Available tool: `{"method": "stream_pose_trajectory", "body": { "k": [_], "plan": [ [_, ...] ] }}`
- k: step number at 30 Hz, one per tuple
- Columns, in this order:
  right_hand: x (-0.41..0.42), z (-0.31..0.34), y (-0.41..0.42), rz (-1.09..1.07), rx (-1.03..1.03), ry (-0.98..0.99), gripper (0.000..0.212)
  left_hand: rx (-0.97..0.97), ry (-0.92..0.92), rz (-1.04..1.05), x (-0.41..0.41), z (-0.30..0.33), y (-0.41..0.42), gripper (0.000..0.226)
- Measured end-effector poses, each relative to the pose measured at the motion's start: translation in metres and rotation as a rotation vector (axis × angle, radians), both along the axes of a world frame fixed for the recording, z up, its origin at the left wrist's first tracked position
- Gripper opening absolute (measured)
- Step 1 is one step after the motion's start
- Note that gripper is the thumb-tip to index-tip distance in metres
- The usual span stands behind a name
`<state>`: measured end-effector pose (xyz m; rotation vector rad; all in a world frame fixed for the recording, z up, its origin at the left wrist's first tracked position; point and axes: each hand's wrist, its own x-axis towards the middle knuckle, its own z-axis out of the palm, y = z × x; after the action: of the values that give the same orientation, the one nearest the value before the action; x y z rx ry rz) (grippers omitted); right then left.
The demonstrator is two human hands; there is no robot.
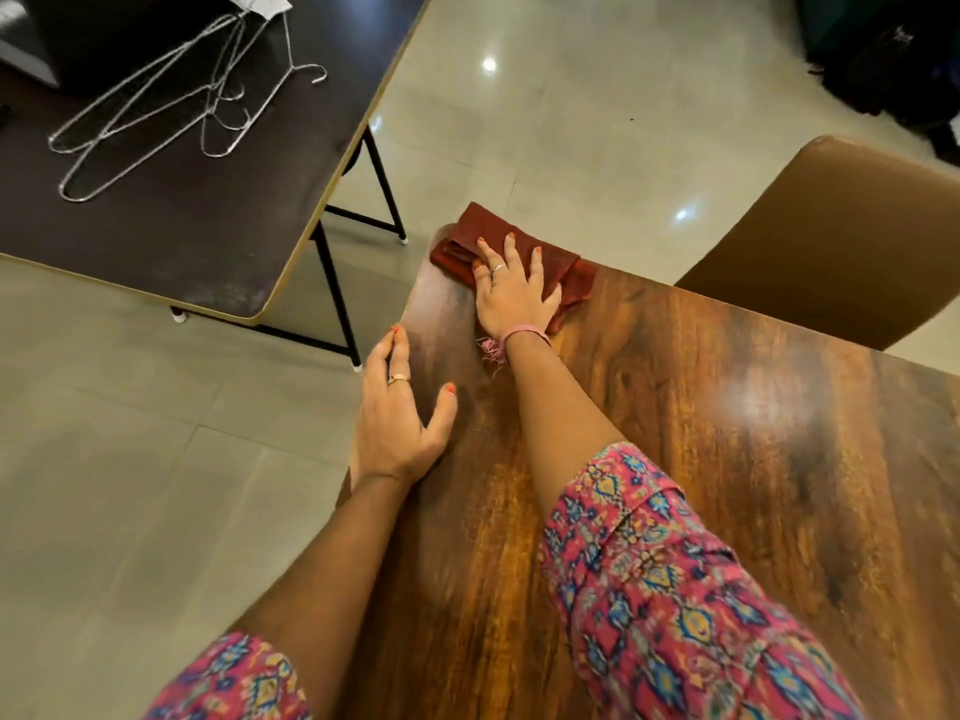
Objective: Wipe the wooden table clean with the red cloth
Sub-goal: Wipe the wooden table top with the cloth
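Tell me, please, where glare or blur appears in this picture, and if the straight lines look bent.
Head view: glare spots on the floor tiles and a soft sheen on the wooden table; the near sleeve looks slightly soft; the dark table's edge bows from the wide lens; right hand and red cloth are sharp.

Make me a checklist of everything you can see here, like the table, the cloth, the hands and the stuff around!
Surface: wooden table, shiny, with light glare on it.
Job's things: red cloth, folded, lying at the table's far corner.
Clutter: nothing seen on the wooden table.
Hands: right hand presses flat on the cloth, fingers spread; left hand rests at the table's left edge, fingers relaxed.
Cables: nothing seen.
Surroundings: dark table to the left with wire hangers on it; brown chair behind the wooden table; tiled floor; dark things at top right, too dim to tell.
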<state>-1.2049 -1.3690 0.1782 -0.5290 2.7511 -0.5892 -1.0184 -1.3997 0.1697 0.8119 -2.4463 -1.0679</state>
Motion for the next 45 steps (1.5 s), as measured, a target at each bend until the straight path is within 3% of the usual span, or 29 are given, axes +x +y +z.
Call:
{"method": "stream_pose_trajectory", "body": {
  "k": [7,14,24,29,34,45],
  "plan": [
    [0.029,0.001,-0.018,0.113,0.028,0.043,0.041,0.143,0.143,0.003,0.005,0.001,-0.001,0.080],
    [0.129,0.003,0.017,0.205,0.028,0.081,0.041,0.375,0.321,0.101,0.024,0.013,-0.009,0.070],
    [0.293,0.005,0.092,0.262,0.053,0.053,0.044,0.736,0.181,0.247,0.149,0.023,0.008,0.054],
    [0.388,0.002,0.143,0.315,0.028,0.073,0.044,0.642,0.004,0.222,0.225,0.026,0.036,0.041],
    [0.455,-0.002,0.191,0.389,0.037,0.095,0.042,0.483,-0.023,0.286,0.293,0.027,0.075,0.037],
    [0.457,0.011,0.196,0.476,0.101,-0.023,0.049,0.409,-0.081,0.247,0.320,0.043,0.092,0.039]
  ]
}}
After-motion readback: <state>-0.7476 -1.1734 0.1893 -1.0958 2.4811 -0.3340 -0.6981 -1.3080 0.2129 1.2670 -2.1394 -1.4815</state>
